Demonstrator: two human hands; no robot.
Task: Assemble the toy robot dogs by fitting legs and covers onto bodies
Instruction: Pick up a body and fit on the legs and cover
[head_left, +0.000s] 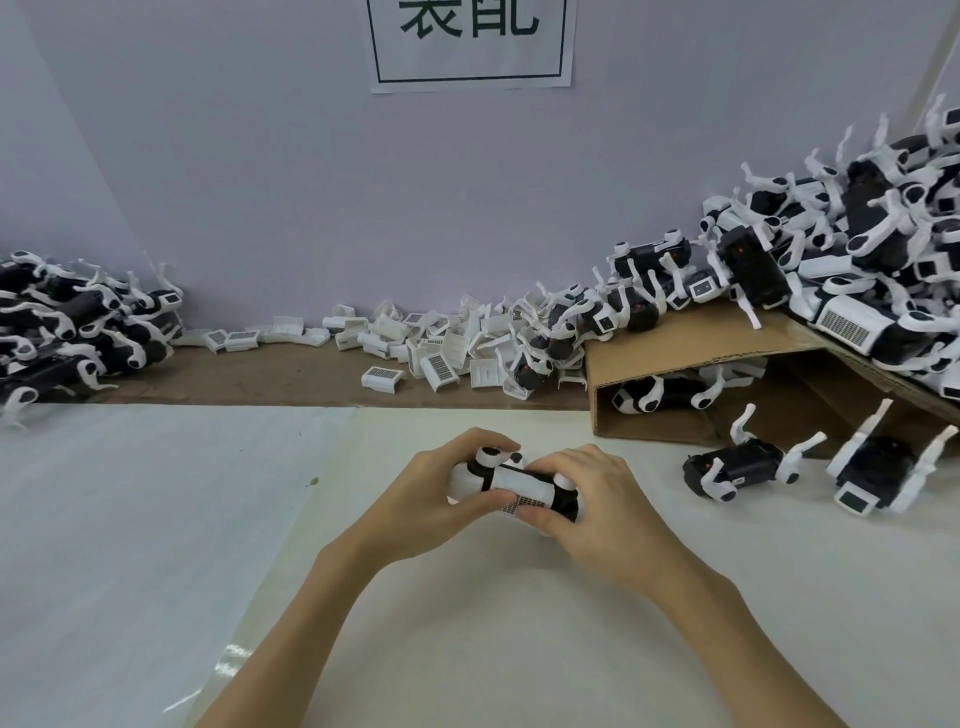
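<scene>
A black and white toy robot dog (506, 480) lies between both hands at the middle of the table, its white cover with a dotted grille facing up. My left hand (441, 488) grips its left end, fingers curled over the top and thumb along the near side. My right hand (592, 499) grips its right end, thumb pressing near the grille. Part of the dog is hidden under my fingers.
Loose white covers (441, 343) lie heaped along the back wall. Dogs are piled at the far left (78, 322) and on a cardboard box (675, 353) at the right. Two dogs (737, 465) (878, 473) lie on their backs at the right. White sheet (208, 519) covers the table.
</scene>
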